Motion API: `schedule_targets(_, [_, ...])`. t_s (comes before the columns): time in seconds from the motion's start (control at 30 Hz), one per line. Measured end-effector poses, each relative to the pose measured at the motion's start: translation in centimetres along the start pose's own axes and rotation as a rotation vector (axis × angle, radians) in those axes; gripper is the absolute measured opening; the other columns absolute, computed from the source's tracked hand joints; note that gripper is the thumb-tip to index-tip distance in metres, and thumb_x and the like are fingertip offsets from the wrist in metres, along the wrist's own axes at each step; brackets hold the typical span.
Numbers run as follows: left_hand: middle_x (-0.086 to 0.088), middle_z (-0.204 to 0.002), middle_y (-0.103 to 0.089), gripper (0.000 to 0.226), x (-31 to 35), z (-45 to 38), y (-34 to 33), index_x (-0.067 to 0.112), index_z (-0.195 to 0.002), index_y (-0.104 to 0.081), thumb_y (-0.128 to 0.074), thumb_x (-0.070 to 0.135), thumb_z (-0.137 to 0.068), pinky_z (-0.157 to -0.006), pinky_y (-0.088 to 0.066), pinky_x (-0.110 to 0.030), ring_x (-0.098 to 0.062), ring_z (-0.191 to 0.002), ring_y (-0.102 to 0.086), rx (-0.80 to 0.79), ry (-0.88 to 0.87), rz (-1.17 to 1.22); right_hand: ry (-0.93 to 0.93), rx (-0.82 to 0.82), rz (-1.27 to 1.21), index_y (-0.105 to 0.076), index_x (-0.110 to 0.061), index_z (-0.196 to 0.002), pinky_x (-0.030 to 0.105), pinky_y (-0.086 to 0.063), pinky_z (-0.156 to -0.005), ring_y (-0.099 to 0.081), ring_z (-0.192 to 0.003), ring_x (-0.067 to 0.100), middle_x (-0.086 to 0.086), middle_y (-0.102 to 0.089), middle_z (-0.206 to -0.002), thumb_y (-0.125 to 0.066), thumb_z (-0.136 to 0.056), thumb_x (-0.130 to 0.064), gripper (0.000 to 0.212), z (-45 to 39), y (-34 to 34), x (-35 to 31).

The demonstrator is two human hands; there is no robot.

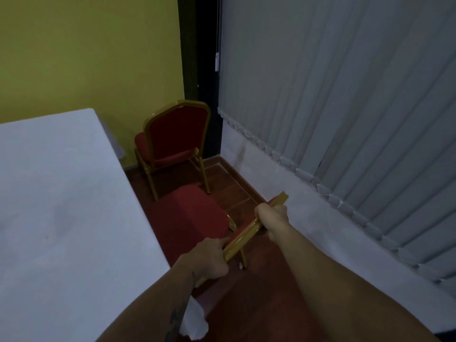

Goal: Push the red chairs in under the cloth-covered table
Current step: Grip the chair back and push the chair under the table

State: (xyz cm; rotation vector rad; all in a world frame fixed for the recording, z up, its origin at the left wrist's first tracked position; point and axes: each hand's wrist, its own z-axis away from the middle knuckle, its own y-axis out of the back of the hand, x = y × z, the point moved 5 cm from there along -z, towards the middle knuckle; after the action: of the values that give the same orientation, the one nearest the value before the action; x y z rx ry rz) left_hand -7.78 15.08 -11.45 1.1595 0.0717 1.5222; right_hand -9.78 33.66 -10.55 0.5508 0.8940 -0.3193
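A red chair with a gold frame (197, 213) stands right below me beside the white cloth-covered table (61, 206). Its seat faces the table and touches the cloth's edge. My left hand (209, 259) grips the near end of the chair's gold top rail. My right hand (272, 218) grips the rail's far end. A second red chair (176, 137) stands farther off near the table's far corner, its back towards me and its seat pulled out from the table.
A yellow wall (88, 50) rises behind the table. Grey vertical blinds (345, 107) and a low white ledge (320, 230) run along the right. A narrow strip of dark wooden floor (229, 188) lies between table and ledge.
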Motion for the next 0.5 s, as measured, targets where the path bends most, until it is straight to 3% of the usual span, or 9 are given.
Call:
schedule_targets(0.07, [0.009, -0.09, -0.056, 0.071, -0.2, -0.5, 0.8, 0.028, -0.143, -0.049, -0.07, 0.035, -0.075, -0.069, -0.05, -0.027, -0.018, -0.086, -0.063, -0.01, -0.007, 0.004, 0.013, -0.001, 0.004, -0.035, 0.0, -0.15, 0.048, -0.06, -0.091, -0.066, -0.104, 0.034, 0.016, -0.064, -0.119, -0.062, -0.07, -0.017, 0.085, -0.4, -0.5, -0.6])
schedule_targets(0.13, [0.01, -0.09, -0.056, 0.066, -0.9, -1.1, 1.7, 0.03, -0.143, -0.048, -0.069, 0.027, -0.081, -0.07, -0.05, -0.028, -0.018, -0.086, -0.062, 0.006, 0.005, -0.002, 0.031, -0.013, 0.024, -0.022, -0.002, -0.156, 0.052, -0.058, -0.095, -0.065, -0.108, 0.034, 0.015, -0.061, -0.122, -0.062, -0.075, -0.016, 0.09, -0.9, -1.4, -1.3])
schedule_targets(0.2, [0.002, -0.1, -0.06, 0.071, -2.0, -1.6, 2.4, 0.031, -0.147, -0.042, -0.066, 0.022, -0.081, -0.074, -0.053, -0.03, -0.022, -0.091, -0.063, 0.025, 0.044, -0.007, 0.042, -0.049, 0.026, -0.015, -0.003, -0.158, 0.054, -0.058, -0.096, -0.064, -0.11, 0.034, 0.014, -0.058, -0.123, -0.061, -0.074, -0.015, 0.096, -0.8, -2.3, -2.3])
schedule_targets(0.37, [-0.011, -0.132, -0.056, 0.079, -2.8, -3.3, 3.5, 0.032, -0.154, -0.029, -0.062, 0.019, -0.083, -0.087, -0.051, -0.035, -0.031, -0.114, -0.06, 0.056, 0.136, 0.017, 0.073, -0.108, 0.061, -0.015, 0.001, -0.154, 0.054, -0.058, -0.095, -0.065, -0.108, 0.036, 0.014, -0.058, -0.112, -0.061, -0.072, -0.012, 0.095, -3.2, -4.1, -4.0])
schedule_targets(0.5, [-0.01, -0.139, -0.054, 0.078, -1.5, -5.7, 4.0, 0.032, -0.154, -0.027, -0.059, 0.017, -0.084, -0.098, -0.049, -0.038, -0.03, -0.122, -0.057, 0.103, 0.192, 0.072, 0.131, -0.205, 0.094, -0.027, 0.002, -0.148, 0.05, -0.06, -0.091, -0.066, -0.095, 0.031, 0.009, -0.057, -0.098, -0.063, -0.069, -0.013, 0.088, -7.4, -4.9, -6.2])
